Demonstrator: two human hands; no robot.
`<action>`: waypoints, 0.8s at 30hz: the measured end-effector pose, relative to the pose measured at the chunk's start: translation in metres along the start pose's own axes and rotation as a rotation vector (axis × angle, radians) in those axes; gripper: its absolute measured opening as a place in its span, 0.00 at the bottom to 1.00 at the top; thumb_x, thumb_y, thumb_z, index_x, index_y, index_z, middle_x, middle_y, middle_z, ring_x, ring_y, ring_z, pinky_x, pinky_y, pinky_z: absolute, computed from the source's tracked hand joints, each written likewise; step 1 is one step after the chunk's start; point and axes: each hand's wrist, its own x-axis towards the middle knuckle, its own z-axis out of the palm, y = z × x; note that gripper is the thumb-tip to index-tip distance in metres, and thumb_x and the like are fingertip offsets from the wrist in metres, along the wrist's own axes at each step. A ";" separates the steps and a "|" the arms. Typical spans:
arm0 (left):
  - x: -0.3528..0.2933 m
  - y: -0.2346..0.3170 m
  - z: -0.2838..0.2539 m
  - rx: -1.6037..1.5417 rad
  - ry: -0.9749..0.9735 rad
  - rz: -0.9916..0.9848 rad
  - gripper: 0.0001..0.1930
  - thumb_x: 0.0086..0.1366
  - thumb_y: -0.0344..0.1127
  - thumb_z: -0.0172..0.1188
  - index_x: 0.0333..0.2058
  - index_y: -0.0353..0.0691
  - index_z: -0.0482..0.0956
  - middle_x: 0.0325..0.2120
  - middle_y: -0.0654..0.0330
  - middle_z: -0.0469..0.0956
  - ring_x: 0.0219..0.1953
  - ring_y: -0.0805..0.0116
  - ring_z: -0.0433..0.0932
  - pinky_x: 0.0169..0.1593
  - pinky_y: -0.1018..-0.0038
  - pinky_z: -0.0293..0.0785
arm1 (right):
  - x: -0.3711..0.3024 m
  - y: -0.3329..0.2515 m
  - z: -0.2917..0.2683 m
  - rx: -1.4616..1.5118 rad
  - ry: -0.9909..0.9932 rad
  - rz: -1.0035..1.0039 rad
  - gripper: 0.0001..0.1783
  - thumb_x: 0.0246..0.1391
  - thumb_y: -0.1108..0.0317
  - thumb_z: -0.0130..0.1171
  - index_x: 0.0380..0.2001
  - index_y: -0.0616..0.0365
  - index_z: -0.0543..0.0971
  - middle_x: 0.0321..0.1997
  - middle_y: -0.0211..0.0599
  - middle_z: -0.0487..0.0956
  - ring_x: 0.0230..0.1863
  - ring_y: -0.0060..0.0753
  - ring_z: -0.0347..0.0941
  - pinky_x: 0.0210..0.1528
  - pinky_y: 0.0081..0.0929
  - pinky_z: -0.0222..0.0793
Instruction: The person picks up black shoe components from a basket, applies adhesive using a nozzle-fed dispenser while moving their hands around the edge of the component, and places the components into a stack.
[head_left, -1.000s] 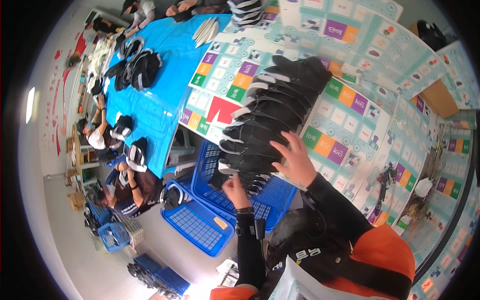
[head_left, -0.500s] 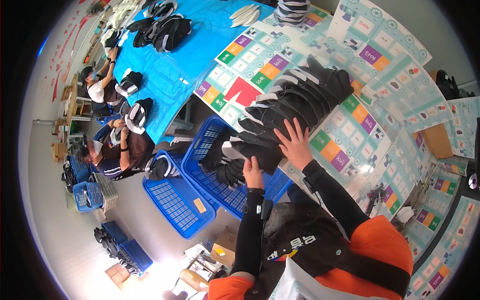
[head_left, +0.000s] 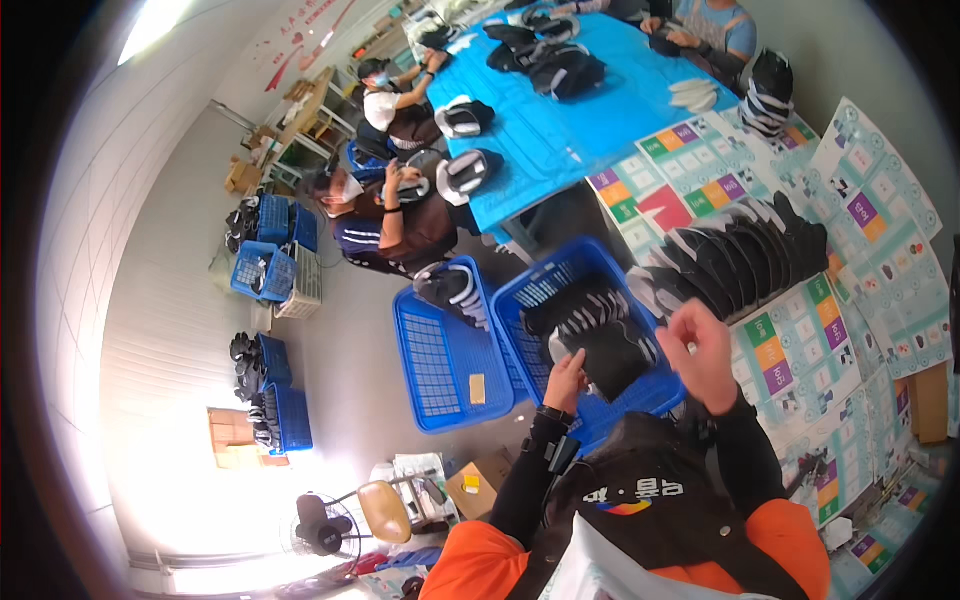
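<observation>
My left hand (head_left: 567, 382) is closed on the edge of a black shoe upper (head_left: 612, 362) with a pale lining, holding it over a blue plastic basket (head_left: 640, 395). Several more black uppers (head_left: 590, 310) lie in a row inside that basket. My right hand (head_left: 703, 352) is raised between the basket and the table, fingers loosely curled and slightly blurred, with nothing visible in it. Beyond it, a long row of overlapping black uppers (head_left: 745, 255) with grey linings lies on the table covered in printed sheets (head_left: 770, 350).
A second blue basket (head_left: 440, 370) adjoins the first on its left, holding several uppers. Two people in masks (head_left: 400, 205) sit along the left of a blue-covered table (head_left: 540, 150); another person (head_left: 715, 35) is at the far right. A fan (head_left: 322, 525) stands at lower left.
The view has swung left. My left hand has brought the upper from the end of the row to over the basket. My right hand has come off the row, its spread fingers now curled.
</observation>
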 end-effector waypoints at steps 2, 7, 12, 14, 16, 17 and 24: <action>-0.013 -0.003 -0.039 -0.124 -0.056 0.067 0.09 0.73 0.41 0.62 0.34 0.47 0.75 0.23 0.72 0.71 0.22 0.80 0.68 0.29 0.79 0.66 | -0.039 -0.070 0.035 0.046 -0.060 -0.374 0.12 0.49 0.74 0.72 0.28 0.60 0.75 0.19 0.28 0.73 0.18 0.22 0.69 0.23 0.17 0.61; -0.057 0.024 -0.062 -0.419 -0.250 -0.014 0.08 0.72 0.41 0.63 0.42 0.44 0.79 0.37 0.66 0.82 0.32 0.75 0.78 0.35 0.77 0.71 | -0.088 -0.163 0.081 0.271 -0.682 -0.703 0.31 0.41 0.61 0.82 0.45 0.59 0.75 0.23 0.28 0.76 0.23 0.27 0.74 0.26 0.23 0.65; -0.109 0.045 -0.074 -0.575 -0.369 -0.037 0.12 0.71 0.44 0.63 0.44 0.45 0.82 0.35 0.64 0.85 0.36 0.72 0.81 0.37 0.78 0.73 | -0.108 -0.083 0.137 -0.685 -0.248 -0.522 0.51 0.41 0.63 0.77 0.70 0.50 0.66 0.57 0.44 0.74 0.57 0.46 0.72 0.57 0.39 0.71; -0.122 0.045 -0.079 -0.628 -0.379 -0.051 0.11 0.72 0.42 0.62 0.45 0.42 0.82 0.37 0.62 0.86 0.37 0.71 0.82 0.38 0.78 0.75 | -0.125 -0.036 0.142 -0.757 -0.247 -0.359 0.53 0.40 0.63 0.77 0.72 0.49 0.64 0.69 0.55 0.61 0.69 0.62 0.59 0.70 0.47 0.60; -0.123 0.030 -0.087 -0.754 -0.496 -0.082 0.11 0.73 0.38 0.60 0.48 0.39 0.79 0.41 0.60 0.85 0.39 0.68 0.83 0.40 0.76 0.78 | -0.137 -0.004 0.154 -0.785 -0.080 -0.357 0.48 0.44 0.71 0.72 0.71 0.49 0.65 0.66 0.52 0.65 0.66 0.63 0.64 0.65 0.47 0.66; -0.129 0.026 -0.083 -0.773 -0.506 -0.100 0.10 0.73 0.38 0.60 0.46 0.39 0.80 0.40 0.61 0.86 0.40 0.68 0.84 0.40 0.75 0.78 | -0.142 0.010 0.152 -0.795 -0.079 -0.356 0.48 0.44 0.71 0.72 0.71 0.49 0.65 0.66 0.52 0.65 0.66 0.63 0.64 0.65 0.47 0.66; -0.186 0.027 -0.061 0.207 -0.676 0.210 0.11 0.73 0.38 0.62 0.47 0.38 0.78 0.37 0.61 0.84 0.39 0.71 0.83 0.42 0.76 0.77 | -0.170 0.020 0.105 -0.819 0.298 -0.264 0.37 0.49 0.83 0.58 0.64 0.46 0.73 0.56 0.47 0.72 0.49 0.61 0.76 0.48 0.47 0.74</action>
